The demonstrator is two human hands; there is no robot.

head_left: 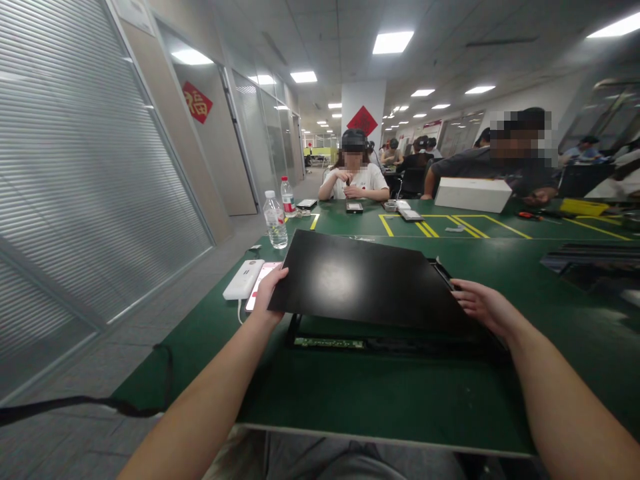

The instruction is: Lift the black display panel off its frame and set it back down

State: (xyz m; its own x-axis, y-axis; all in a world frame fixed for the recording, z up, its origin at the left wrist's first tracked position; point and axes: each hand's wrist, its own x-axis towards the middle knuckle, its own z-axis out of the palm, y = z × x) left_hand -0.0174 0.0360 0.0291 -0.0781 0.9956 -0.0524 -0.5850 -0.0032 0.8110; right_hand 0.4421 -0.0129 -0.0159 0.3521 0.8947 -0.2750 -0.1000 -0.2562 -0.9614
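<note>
A thin, glossy black display panel [360,280] lies tilted in front of me, its left end raised. My left hand [270,290] is closed on the panel's left edge, thumb on top. Beneath it a black rectangular frame [400,347] rests on the green table, with a narrow green circuit board [330,343] showing along its near side. At the right, my right hand [483,307] has its fingers bent over the frame's side, close to the panel's right edge; its thumb is hidden. The panel covers most of the frame's inside.
Left of the panel lie a white power bank [243,280] with a cable and a phone [260,283]. Two water bottles [275,223] stand behind them. Dark strips [590,257] lie at the right. Across the table sit two people, with a white box [473,195] near one.
</note>
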